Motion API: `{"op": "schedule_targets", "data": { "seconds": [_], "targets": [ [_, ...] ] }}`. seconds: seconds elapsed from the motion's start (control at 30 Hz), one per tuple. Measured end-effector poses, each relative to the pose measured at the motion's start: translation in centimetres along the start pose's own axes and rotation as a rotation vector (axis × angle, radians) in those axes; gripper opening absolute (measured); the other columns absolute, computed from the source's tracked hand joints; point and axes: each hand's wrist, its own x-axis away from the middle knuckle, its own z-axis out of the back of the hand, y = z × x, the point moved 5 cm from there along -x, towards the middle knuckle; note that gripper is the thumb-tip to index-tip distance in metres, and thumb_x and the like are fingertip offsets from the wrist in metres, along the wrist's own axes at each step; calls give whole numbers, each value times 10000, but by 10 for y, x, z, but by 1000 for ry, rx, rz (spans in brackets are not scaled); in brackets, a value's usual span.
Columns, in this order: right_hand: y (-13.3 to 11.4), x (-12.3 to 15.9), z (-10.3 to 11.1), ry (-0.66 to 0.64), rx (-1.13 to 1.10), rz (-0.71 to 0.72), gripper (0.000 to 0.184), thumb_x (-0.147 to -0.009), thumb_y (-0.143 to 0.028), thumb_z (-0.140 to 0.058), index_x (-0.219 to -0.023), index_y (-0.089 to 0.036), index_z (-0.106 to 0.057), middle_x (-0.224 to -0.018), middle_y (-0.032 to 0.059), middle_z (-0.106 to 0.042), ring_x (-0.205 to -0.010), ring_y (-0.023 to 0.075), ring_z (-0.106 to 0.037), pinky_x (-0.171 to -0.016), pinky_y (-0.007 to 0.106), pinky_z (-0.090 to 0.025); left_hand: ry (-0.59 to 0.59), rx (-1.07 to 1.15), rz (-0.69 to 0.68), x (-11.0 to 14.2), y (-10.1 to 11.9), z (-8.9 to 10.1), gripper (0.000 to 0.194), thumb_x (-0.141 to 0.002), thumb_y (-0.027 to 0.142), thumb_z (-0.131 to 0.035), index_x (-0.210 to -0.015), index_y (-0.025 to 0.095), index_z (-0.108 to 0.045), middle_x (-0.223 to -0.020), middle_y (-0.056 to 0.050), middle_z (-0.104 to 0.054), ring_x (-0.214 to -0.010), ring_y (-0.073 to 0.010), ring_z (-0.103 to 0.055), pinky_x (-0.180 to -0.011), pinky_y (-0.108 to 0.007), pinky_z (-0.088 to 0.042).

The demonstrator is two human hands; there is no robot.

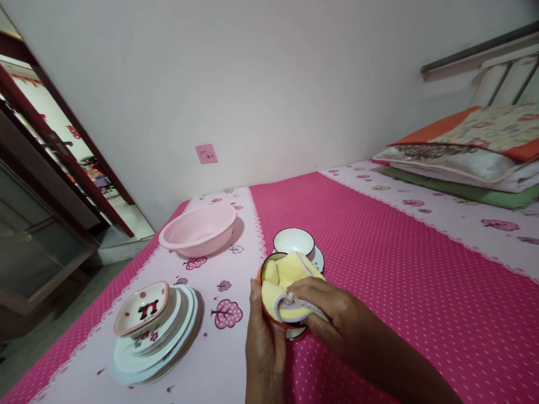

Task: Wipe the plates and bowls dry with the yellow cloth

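My left hand [261, 336] grips an orange bowl with a dark rim [264, 268] from its left side. A yellow cloth [284, 280] fills the inside of the bowl, and my right hand [332, 314] presses down on it with closed fingers. Just behind the bowl sits a white bowl [293, 240] on a small white plate [318, 259]. Part of another white dish [295, 333] shows under my hands.
A pink basin [197, 230] stands at the back left of the pink bedspread [379, 252]. At the front left, a stack of white plates [168, 348] carries a small square dish [141, 307]. Folded bedding [467, 151] lies at the far right. A doorway is at the left.
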Motion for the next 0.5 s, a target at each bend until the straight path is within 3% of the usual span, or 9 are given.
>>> {"op": "schedule_targets", "data": {
  "seconds": [0.1,0.2,0.3,0.4,0.5],
  "targets": [
    [-4,-2,-1,-28,-23,-23,141,-1016,-211,-549,-975,-222,-684,-1057,55,-741,-985,223,-693,-907,356,-566,-17,-12,21,-1,-2,0,418,-1051,422,-550,-1274,141,-764,-1146,-149,-812,-1182,-299,-737,-1125,-440,-524],
    [-7,1,-4,-54,-6,-41,114,-1001,-260,-618,-933,-213,-697,-1038,60,-757,-922,226,-697,-864,353,-565,-67,5,56,-3,-5,2,445,-1049,446,-538,-1273,135,-764,-1248,-164,-780,-1247,-313,-702,-1139,-441,-509],
    [-6,5,-4,-69,-56,-72,130,-1001,-315,-638,-1002,-233,-738,-1060,55,-779,-937,231,-724,-872,358,-587,-96,10,77,-4,-7,6,444,-1044,457,-539,-1222,135,-787,-1251,-170,-777,-1285,-328,-676,-1152,-454,-496],
    [3,10,1,50,-124,-135,261,-1019,-409,-615,-1225,-291,-723,-1267,70,-755,-1170,274,-710,-1026,437,-576,-171,-17,20,-4,-5,7,442,-992,469,-637,-1245,134,-776,-1278,-183,-762,-1304,-358,-657,-1157,-480,-487],
    [13,14,1,195,-162,-181,397,-1037,-431,-566,-1412,-320,-631,-1497,84,-636,-1415,308,-573,-1157,532,-503,-254,-72,-103,1,-2,6,538,-920,431,-757,-1393,185,-687,-1368,-163,-720,-1343,-370,-624,-1163,-495,-476]
  ]
}}
